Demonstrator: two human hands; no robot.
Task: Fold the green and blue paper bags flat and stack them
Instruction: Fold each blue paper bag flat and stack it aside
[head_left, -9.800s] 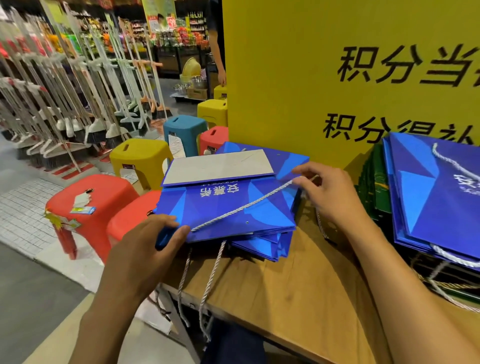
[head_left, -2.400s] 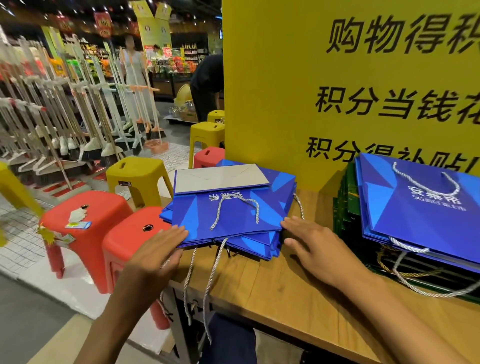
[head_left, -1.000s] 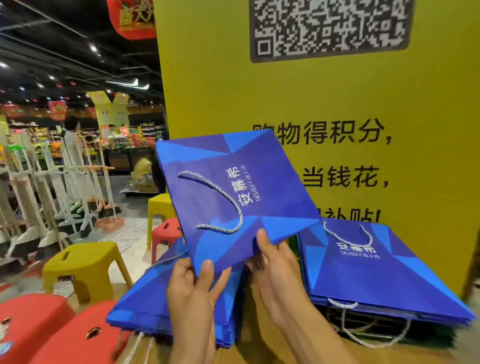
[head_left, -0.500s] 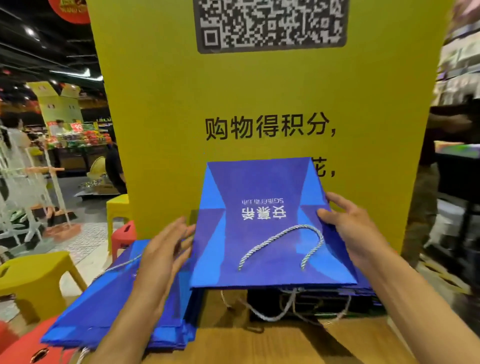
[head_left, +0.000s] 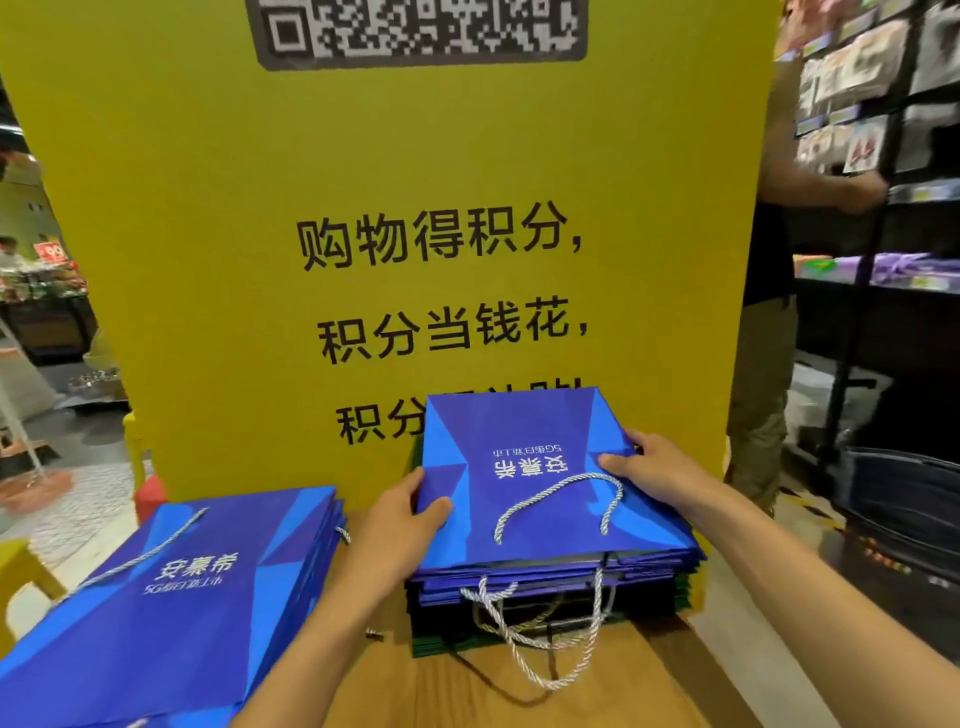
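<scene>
Top blue bag (head_left: 524, 467) lies flat on the right stack (head_left: 545, 577), rope handle (head_left: 556, 499) toward the person. Left hand (head_left: 400, 525) pinches its left edge, thumb on top. Right hand (head_left: 660, 473) grips the right edge.

Step, as judged: squaring. Slide the bag until its edges match those below, then press flat.

Hidden: fingers under the bag. Green bags (head_left: 685, 592) show only as thin edges low in the stack. A second blue pile (head_left: 197, 597) on the desk (head_left: 467, 691) is cut off at the left.

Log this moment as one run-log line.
state: blue bag flat on right stack | left hand: holds bag's left edge | right hand: holds right edge | left stack: untouched
</scene>
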